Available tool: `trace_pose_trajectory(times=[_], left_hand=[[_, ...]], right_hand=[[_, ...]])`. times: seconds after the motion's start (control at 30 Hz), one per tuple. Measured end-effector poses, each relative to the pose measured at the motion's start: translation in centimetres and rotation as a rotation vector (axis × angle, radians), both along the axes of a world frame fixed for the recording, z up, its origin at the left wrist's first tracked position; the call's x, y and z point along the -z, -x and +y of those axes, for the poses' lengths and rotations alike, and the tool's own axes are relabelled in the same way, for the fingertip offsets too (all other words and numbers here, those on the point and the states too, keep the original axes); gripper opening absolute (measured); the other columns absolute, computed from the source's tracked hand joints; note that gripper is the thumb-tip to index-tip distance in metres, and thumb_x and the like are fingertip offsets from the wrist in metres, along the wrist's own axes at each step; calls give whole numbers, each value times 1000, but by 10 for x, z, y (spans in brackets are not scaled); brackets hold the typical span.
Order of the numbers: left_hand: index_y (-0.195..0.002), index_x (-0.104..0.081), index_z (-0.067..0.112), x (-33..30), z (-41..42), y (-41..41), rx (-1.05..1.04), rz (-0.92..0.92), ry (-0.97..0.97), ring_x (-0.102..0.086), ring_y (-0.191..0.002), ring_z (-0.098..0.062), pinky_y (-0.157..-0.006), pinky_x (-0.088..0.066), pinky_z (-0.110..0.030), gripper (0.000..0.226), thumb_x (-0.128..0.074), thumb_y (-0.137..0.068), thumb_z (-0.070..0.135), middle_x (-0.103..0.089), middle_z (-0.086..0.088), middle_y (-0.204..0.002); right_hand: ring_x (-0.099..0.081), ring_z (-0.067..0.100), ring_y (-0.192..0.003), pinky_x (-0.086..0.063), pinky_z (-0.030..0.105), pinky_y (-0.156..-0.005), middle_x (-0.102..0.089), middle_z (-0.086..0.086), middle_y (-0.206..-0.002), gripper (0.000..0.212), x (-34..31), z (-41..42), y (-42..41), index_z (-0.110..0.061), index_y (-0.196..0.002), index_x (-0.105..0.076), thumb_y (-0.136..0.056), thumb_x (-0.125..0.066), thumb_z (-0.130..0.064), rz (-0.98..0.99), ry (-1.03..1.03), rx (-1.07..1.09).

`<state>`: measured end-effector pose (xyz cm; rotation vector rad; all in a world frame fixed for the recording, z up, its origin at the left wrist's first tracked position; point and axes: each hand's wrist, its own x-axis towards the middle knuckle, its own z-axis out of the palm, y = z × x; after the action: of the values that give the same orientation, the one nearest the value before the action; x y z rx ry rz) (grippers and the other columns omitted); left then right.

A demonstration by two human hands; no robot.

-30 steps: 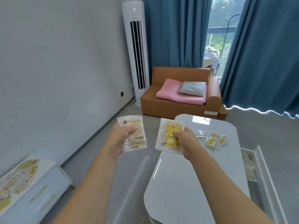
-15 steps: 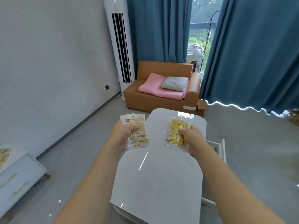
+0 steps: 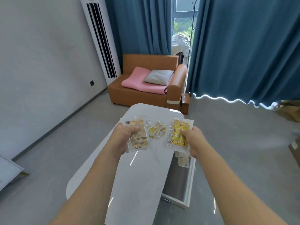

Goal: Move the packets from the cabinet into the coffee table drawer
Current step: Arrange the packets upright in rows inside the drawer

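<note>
Both hands [image 3: 123, 138] outstretched, gripping packets [image 3: 177, 135]

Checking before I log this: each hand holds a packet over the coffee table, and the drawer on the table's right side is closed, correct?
Not quite. The head view shows the drawer pulled open, packets already inside. The rest holds: the left hand and right hand each grip a packet above the coffee table.

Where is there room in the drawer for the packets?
The open white coffee table drawer is bare from the few packets at its far end to its near front. The white tabletop is bare toward you; small yellow sachets crowd its far end.
</note>
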<state>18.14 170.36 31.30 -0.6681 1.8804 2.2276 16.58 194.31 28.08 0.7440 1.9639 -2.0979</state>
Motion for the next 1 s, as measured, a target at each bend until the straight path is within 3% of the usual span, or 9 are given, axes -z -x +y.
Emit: trace_pose_trajectory(times=[0.07,0.23,0.43,0.63,0.77,0.9,1.0], left_hand=[[-122,-57,7,6,38,9,15,-63,14,-70,-95,-39,-64,-57,-62,40,-68,-85,-3,-70,-18,-113],[-115,-55,9,23,75,40,-57,-97,36,-71,-89,-36,-54,-57,-51,36,-68,-84,-3,-70,-16,-107],[-108,-61,14,67,109,101,-61,-112,86,-73,-85,-32,-57,-59,-49,29,-70,-83,1,-73,-11,-100],[-110,-59,21,142,180,172,21,-209,191,-69,-95,-31,-83,-57,-53,26,-61,-90,4,-71,-8,-104],[-110,-58,16,249,216,217,94,-243,300,-68,-94,-30,-79,-58,-46,23,-55,-92,4,-70,-10,-104],[-105,-64,13,399,252,231,181,-289,355,-69,-95,-33,-86,-57,-52,31,-46,-87,-5,-71,-14,-101],[-97,-67,7,520,275,230,219,-328,402,-70,-86,-32,-77,-59,-46,34,-41,-81,-7,-72,-14,-90]], right_hand=[[-62,32,-106,-49,54,-96,-63,12,-115,28,8,39,11,-14,-122,-51,-95,-56,-11,-42,-5,6],[-56,36,-114,-44,56,-100,-59,13,-124,36,26,83,60,-15,-130,-46,-95,-55,-11,-121,1,-16],[-57,36,-112,-46,57,-97,-56,13,-125,34,61,124,130,-16,-128,-43,-96,-53,-12,-163,-19,-34],[-57,33,-110,-47,53,-97,-56,11,-124,41,139,172,219,-17,-135,-39,-95,-51,-13,-222,-134,-95],[-54,29,-107,-48,48,-91,-53,9,-124,47,237,188,284,-18,-140,-32,-97,-49,-15,-237,-211,-181],[-50,17,-85,-47,41,-73,-51,6,-102,49,365,196,326,-18,-142,-28,-98,-48,-14,-239,-277,-261],[-55,22,-79,-49,39,-68,-57,13,-104,38,465,197,340,-8,-130,-40,-93,-52,-9,-185,-305,-330]])
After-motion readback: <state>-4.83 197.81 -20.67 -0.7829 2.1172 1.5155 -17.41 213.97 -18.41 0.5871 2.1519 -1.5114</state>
